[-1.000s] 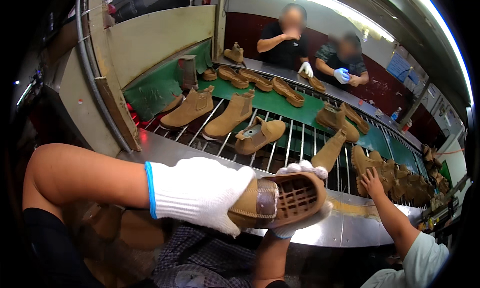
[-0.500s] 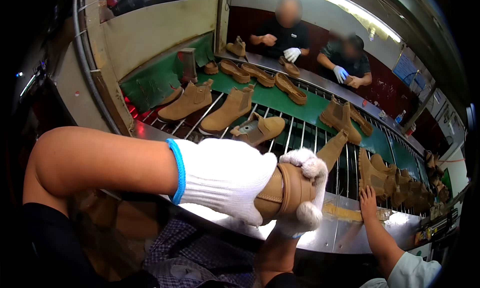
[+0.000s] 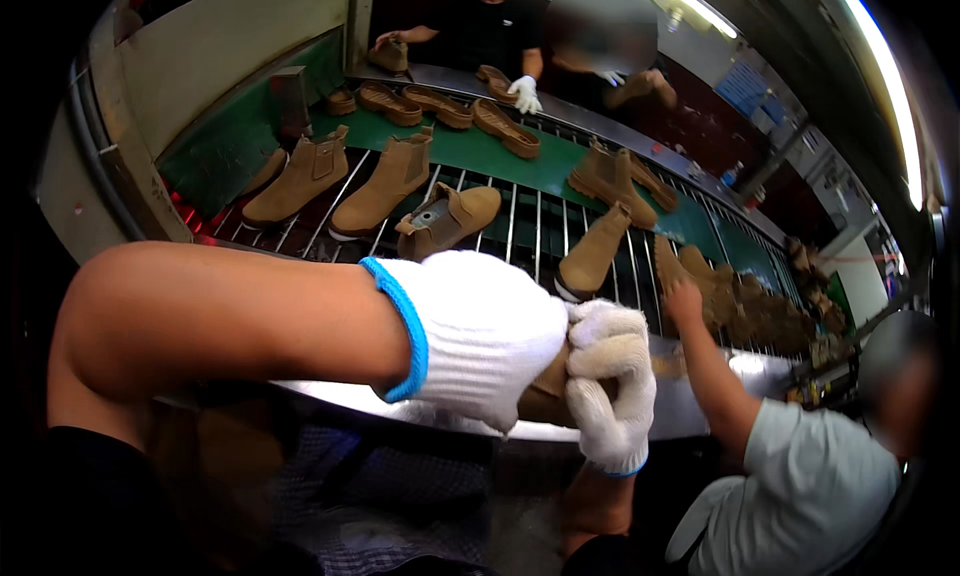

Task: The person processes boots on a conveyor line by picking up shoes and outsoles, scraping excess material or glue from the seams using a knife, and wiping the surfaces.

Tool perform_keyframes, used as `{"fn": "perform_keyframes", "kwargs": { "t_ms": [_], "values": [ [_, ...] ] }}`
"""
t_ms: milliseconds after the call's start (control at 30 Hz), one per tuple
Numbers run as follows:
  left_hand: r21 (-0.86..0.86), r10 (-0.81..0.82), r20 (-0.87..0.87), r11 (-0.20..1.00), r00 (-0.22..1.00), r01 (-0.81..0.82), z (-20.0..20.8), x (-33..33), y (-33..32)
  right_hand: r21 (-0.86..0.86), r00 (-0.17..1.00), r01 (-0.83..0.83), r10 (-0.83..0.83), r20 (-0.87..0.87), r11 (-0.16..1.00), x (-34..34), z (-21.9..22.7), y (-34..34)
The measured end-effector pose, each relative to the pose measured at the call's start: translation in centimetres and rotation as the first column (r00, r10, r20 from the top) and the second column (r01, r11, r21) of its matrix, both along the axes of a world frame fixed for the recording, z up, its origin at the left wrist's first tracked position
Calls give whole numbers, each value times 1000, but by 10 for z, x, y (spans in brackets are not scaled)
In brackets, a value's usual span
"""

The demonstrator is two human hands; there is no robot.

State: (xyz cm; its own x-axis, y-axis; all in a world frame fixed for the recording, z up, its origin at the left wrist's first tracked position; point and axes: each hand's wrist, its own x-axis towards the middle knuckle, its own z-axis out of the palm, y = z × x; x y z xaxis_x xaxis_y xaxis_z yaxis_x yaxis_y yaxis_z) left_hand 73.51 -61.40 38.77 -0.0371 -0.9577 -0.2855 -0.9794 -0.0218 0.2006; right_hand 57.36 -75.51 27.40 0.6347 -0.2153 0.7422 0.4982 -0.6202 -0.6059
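Observation:
Both hands wear white knit gloves with blue cuffs and are closed on one tan boot (image 3: 545, 404), low in front of me above the metal edge. My left hand (image 3: 480, 326) comes across from the left and covers most of it. At the boot's right side, my right hand (image 3: 612, 376) has curled fingers pressed against it. Only a small tan part of the boot shows between the gloves. Just beyond the hands, a tan ankle boot (image 3: 596, 254) stands on the metal bars.
Two tan boots (image 3: 385, 188) stand at left on the bars, beside a tipped boot (image 3: 455, 221). Tan soles (image 3: 505, 129) lie on the green belt (image 3: 450, 146). Two people work across the line. At right, a co-worker's bare hand (image 3: 683, 302) touches a row of boots (image 3: 740, 301).
The view has swung right. My hands have drawn closer around the boot, hiding more of it. The co-worker at right has reached from the metal edge to the boots.

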Motion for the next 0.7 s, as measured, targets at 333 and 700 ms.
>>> {"fn": "perform_keyframes", "kwargs": {
  "t_ms": [333,700],
  "values": [
    [-650,-243,-239,759,940,31,-73,-5,91,356,955,220,-275,111,908,-59,-47,86],
    [-681,-421,-376,730,826,62,-105,-10,117,-67,942,336,-335,32,939,-93,-54,140]
  ]
}}
